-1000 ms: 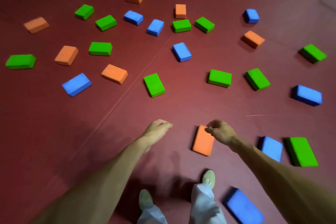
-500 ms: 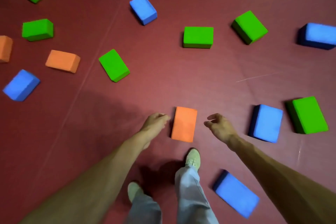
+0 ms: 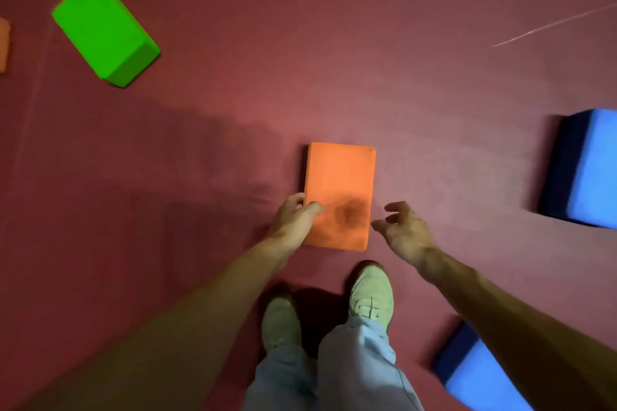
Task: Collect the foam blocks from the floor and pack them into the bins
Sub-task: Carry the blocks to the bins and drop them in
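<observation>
An orange foam block (image 3: pixel 339 183) lies flat on the dark red floor just ahead of my feet. My left hand (image 3: pixel 293 220) grips its near left edge, thumb on the top face and fingers curled over the side. My right hand (image 3: pixel 402 230) hovers just off the block's near right corner with fingers spread and loosely bent, holding nothing. No bin is in view.
A green block (image 3: pixel 103 30) lies at the upper left, with a sliver of another orange block (image 3: pixel 3 43) at the left edge. One blue block (image 3: pixel 587 167) sits at the right and another blue block (image 3: pixel 474 374) under my right forearm. My shoes (image 3: pixel 369 294) stand just behind the orange block.
The view has dropped much closer to the floor. My left hand has moved onto the orange block's left edge and taken hold; my right hand has come in close to its right side.
</observation>
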